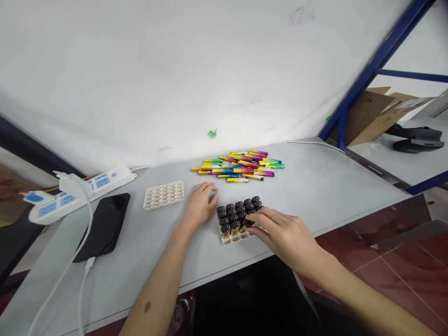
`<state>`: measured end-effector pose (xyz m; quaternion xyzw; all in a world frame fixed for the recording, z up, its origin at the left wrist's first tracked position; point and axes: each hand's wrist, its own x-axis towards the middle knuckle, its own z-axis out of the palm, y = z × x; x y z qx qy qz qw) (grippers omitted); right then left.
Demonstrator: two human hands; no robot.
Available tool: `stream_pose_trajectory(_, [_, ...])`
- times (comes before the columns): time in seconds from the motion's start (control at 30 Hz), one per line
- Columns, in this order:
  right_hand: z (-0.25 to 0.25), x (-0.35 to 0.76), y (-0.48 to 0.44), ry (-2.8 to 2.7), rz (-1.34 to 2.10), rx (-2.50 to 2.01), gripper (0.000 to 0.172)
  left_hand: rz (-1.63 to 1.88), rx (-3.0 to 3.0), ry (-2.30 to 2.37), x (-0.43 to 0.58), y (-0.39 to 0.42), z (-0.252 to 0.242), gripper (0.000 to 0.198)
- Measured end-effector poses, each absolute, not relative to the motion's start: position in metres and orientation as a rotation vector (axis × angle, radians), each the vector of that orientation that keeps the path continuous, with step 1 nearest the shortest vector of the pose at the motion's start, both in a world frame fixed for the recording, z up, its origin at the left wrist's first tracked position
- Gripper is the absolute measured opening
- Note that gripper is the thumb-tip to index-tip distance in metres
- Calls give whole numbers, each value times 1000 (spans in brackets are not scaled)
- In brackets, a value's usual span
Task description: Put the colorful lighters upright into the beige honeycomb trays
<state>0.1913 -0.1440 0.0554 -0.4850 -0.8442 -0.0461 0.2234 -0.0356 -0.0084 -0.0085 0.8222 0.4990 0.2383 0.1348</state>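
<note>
A pale tray (227, 241) with oval holes stands near the table's front edge. Several slim, lighter-shaped tubes (235, 227) with black tops stand upright in it; its front row shows bare holes. My right hand (287, 235) reaches over the tray's right side, thumb and fingers pinched on a black-topped tube (249, 223). Part of the tray is hidden behind that hand. My left hand (201, 203) lies on the table just left of the tray, fingers loosely stretched and holding nothing. Behind both hands lies a pile of shiny, rainbow-coloured tubes (241, 169).
Another pale tray (164, 195), with bare holes, lies left of my left hand. Further left are a black phone (105, 226) with a white cable (90, 263) and a power strip (115, 177). A blue metal frame (371, 70) and cardboard box (371, 114) stand at right.
</note>
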Motion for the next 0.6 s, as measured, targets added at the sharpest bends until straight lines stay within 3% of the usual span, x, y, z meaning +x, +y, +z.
stream_pose_trajectory(0.33, [68,201,-137,-2262,-92,-1351,22,697,2392,1441,-36,-8,-9,21])
stream_pose_trajectory(0.6, [28,255,-33,-1977,83,-1858,24,680,2385,1456,-36,-7,-9,20])
